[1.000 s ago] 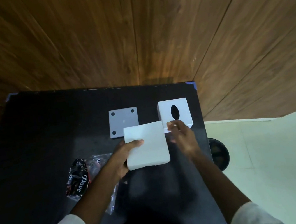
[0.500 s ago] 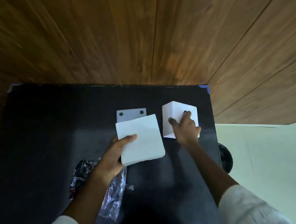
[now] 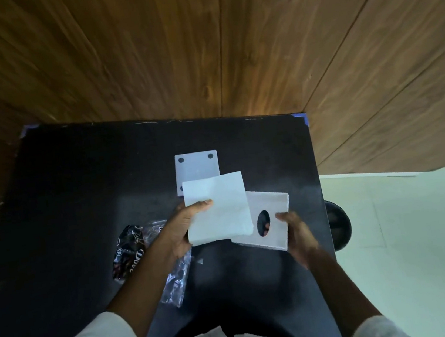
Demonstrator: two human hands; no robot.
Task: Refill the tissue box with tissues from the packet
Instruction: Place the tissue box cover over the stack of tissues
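My left hand point(image 3: 181, 231) grips a white stack of tissues point(image 3: 218, 208), thumb on top, held above the black table point(image 3: 66, 217). My right hand point(image 3: 297, 233) holds the white tissue box point(image 3: 274, 218) lifted and tilted, its face with the dark oval hole turned up toward me. The stack's right edge overlaps the box's left side. The torn clear tissue packet point(image 3: 175, 277) lies on the table under my left forearm.
A flat grey-white square plate with dark corner holes point(image 3: 197, 168) lies behind the tissue stack. A black printed wrapper point(image 3: 127, 251) sits left of the packet. A wooden wall rises behind the table. A dark round object point(image 3: 339, 225) is beyond the table's right edge.
My right hand has lifted the tissue box off the table, pulled it nearer and turned its oval hole upward. The tissue stack in my left hand has stayed about where it was.
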